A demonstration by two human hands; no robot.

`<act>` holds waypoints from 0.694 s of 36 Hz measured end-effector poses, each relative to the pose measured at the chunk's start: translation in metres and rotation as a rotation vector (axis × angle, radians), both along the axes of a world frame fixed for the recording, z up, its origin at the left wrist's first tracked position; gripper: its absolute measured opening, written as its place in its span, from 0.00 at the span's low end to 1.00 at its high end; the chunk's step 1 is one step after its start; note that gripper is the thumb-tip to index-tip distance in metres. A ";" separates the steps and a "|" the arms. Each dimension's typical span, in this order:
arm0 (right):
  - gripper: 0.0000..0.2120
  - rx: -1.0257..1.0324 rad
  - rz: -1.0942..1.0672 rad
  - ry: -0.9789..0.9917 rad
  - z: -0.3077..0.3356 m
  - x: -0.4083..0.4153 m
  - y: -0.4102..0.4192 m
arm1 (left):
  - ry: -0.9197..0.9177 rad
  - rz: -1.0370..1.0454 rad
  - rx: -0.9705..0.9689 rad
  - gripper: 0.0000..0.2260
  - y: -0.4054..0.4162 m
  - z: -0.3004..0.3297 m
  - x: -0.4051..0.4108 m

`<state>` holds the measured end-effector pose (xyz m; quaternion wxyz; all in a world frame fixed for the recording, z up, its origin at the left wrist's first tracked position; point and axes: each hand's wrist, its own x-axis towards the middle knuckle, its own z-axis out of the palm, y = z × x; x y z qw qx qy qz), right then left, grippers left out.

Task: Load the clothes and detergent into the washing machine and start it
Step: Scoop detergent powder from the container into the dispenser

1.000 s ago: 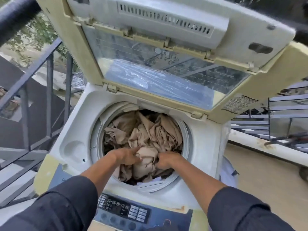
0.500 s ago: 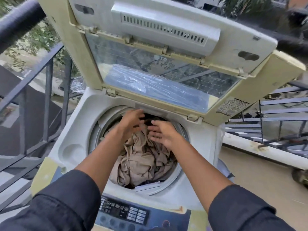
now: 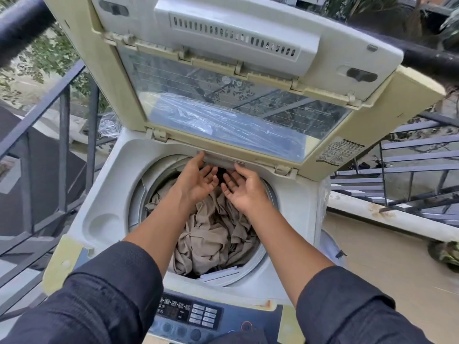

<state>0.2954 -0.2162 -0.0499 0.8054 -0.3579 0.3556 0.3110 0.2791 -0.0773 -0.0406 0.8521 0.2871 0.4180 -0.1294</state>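
A top-loading washing machine (image 3: 109, 192) stands in front of me with its folding lid (image 3: 223, 112) raised. Crumpled beige clothes (image 3: 213, 234) fill the drum. My left hand (image 3: 196, 180) and my right hand (image 3: 242, 187) are palm-up at the drum's far rim, fingers spread, holding nothing. Their fingertips touch a grey drawer front (image 3: 219, 162) set under the lid hinge. The control panel (image 3: 191, 314) with buttons lies at the near edge. No detergent is in view.
A dark metal railing (image 3: 62, 135) runs close along the left of the machine. More railing and steps (image 3: 407, 175) stand to the right beyond a pale ledge. Tan floor (image 3: 387, 269) lies right of the machine.
My hands let go of the clothes at the near side of the drum, rose to its far rim and turned palm-up against the grey drawer front.
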 end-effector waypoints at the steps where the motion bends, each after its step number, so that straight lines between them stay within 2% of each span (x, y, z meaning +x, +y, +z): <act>1: 0.10 -0.010 0.011 -0.001 0.000 -0.001 -0.001 | 0.001 -0.012 0.006 0.14 0.001 -0.001 -0.001; 4: 0.09 -0.033 0.047 -0.016 -0.002 -0.004 -0.004 | 0.013 -0.049 0.040 0.15 0.002 -0.004 -0.003; 9: 0.19 -0.056 0.051 -0.017 -0.006 -0.012 -0.008 | 0.033 -0.090 0.156 0.25 0.003 -0.010 -0.011; 13: 0.15 -0.088 0.091 -0.039 -0.008 -0.020 -0.012 | 0.025 -0.126 0.190 0.24 0.007 -0.013 -0.022; 18: 0.10 -0.101 0.125 -0.043 -0.012 -0.034 -0.014 | 0.057 -0.182 0.197 0.16 0.012 -0.015 -0.039; 25: 0.11 -0.121 0.145 -0.050 -0.004 -0.038 -0.013 | 0.082 -0.197 0.255 0.24 0.007 0.002 -0.043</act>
